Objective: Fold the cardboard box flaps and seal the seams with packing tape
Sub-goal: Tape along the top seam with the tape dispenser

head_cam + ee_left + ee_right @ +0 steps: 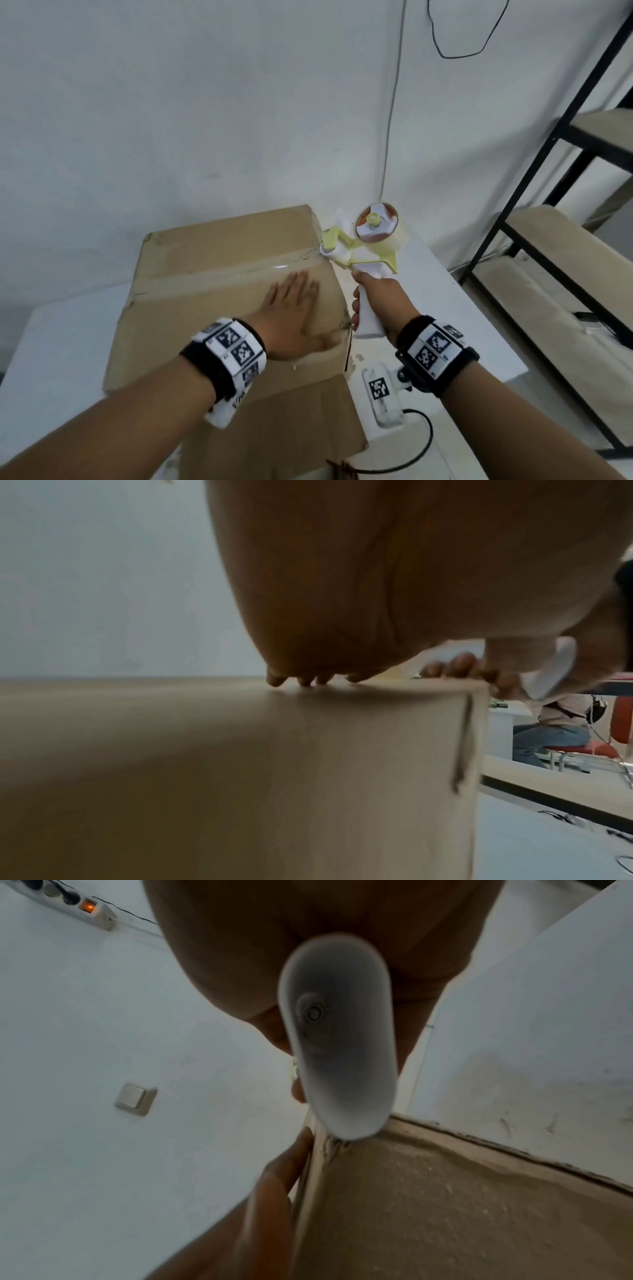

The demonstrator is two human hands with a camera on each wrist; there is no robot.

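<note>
A brown cardboard box (pixel 212 260) stands on a white table (pixel 445 308), its top flaps folded shut, with clear tape along the centre seam. My left hand (pixel 291 308) lies flat on the top near the right edge, fingers straight (pixel 277 680). My right hand (pixel 380 301) grips the white handle (pixel 339 1047) of a yellow tape dispenser (pixel 359 240). The dispenser's roller end touches the seam at the box's right edge. A roll of clear tape (pixel 380 222) sits on it. A loose flap (pixel 291 421) hangs open at the near side.
A black metal shelf rack (pixel 561 192) with pale boards stands at the right. A white wall is close behind the box. A black cable (pixel 411 452) runs over the table's near edge. A power strip (pixel 68 904) and a wall switch (pixel 135 1099) show in the right wrist view.
</note>
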